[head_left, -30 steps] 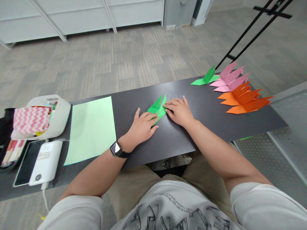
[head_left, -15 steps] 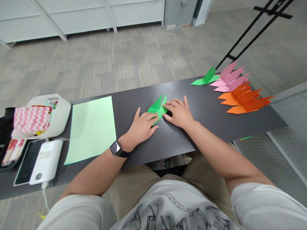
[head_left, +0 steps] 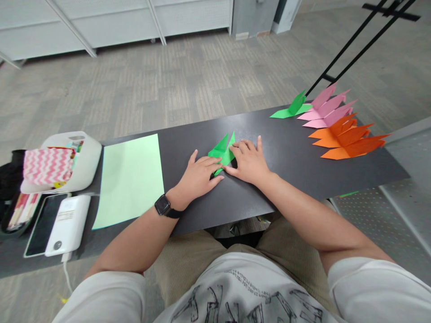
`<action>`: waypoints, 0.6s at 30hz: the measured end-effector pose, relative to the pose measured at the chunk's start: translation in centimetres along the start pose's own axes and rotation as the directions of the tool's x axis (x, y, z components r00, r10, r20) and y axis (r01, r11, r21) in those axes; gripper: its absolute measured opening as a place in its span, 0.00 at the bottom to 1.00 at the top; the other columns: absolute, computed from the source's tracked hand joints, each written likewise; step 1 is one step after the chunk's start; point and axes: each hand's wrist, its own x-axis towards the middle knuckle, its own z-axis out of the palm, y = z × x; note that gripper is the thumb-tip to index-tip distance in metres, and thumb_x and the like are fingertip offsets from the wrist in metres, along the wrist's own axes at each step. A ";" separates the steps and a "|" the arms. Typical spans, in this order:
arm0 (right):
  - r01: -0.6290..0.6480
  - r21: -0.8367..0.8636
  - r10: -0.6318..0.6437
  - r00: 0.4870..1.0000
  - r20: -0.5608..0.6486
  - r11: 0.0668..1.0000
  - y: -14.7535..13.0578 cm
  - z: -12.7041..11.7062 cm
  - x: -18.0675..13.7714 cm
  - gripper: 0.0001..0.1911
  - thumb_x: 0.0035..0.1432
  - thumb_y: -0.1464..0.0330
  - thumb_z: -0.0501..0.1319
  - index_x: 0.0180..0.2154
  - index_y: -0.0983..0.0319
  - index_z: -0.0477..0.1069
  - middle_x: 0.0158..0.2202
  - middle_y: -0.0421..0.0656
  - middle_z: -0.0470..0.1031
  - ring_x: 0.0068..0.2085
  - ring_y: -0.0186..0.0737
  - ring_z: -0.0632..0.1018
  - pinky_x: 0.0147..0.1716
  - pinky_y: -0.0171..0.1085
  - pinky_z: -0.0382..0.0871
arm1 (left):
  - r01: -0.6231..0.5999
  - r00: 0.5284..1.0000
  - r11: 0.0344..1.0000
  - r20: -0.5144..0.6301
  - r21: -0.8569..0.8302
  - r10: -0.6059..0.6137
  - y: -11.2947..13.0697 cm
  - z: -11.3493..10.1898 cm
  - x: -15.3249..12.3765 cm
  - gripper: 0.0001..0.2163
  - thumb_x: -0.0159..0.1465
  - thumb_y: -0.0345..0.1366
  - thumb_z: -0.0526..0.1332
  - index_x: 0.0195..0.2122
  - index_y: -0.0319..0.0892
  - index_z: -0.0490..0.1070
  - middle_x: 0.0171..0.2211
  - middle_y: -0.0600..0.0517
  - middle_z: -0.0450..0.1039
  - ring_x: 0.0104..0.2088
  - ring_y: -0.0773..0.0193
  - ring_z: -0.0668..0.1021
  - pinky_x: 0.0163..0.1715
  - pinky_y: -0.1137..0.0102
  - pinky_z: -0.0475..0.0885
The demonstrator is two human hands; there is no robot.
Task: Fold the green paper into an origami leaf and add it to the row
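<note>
A small piece of green origami paper, folded with two pointed tips standing up at the far side, lies on the dark table between my hands. My left hand, with a watch on its wrist, presses its fingertips on the lower left of the fold; the thumb lies on the near side. From the right, my right hand holds the fold's right part between its fingers and its thumb, which reaches the near edge. Fingers of both hands cover part of the paper.
Light green paper sheets lie left of my hands. Farther left are a white basket, a phone and a white power bank with a cable. Green, pink and orange origami figures stand at the far right.
My right thumb has slid left and slightly down along the near edge of the green fold. My left hand stays nearly still. The camera view has shifted slightly.
</note>
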 end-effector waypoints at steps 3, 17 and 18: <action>-0.002 -0.019 0.003 1.000 0.005 1.000 -0.3 0.0 -0.1 0.37 0.68 0.46 0.59 0.65 0.67 0.72 0.67 0.58 0.74 0.69 0.70 0.66 0.72 0.78 0.34 | 0.005 1.000 1.000 0.005 -0.005 -0.005 0.1 -0.1 0.0 0.16 0.74 0.44 0.63 0.60 0.51 0.80 0.64 0.48 0.79 0.65 0.48 0.77 0.78 0.37 0.44; -0.027 -0.062 0.030 0.998 0.057 0.998 -1.5 -0.3 0.0 0.45 0.67 0.42 0.57 0.67 0.71 0.68 0.68 0.64 0.70 0.71 0.74 0.64 0.72 0.77 0.37 | 0.001 0.999 1.000 0.040 -0.017 0.000 0.5 -0.6 -0.4 0.22 0.69 0.44 0.66 0.63 0.48 0.78 0.68 0.47 0.76 0.68 0.46 0.74 0.79 0.37 0.42; -0.027 -0.061 0.031 0.998 0.060 0.998 -1.5 -0.4 0.0 0.45 0.67 0.42 0.57 0.67 0.72 0.68 0.68 0.64 0.70 0.71 0.74 0.64 0.71 0.77 0.37 | 0.001 0.999 1.000 0.039 -0.016 -0.001 0.5 -0.7 -0.4 0.21 0.69 0.43 0.65 0.63 0.49 0.78 0.68 0.48 0.76 0.68 0.46 0.74 0.79 0.37 0.42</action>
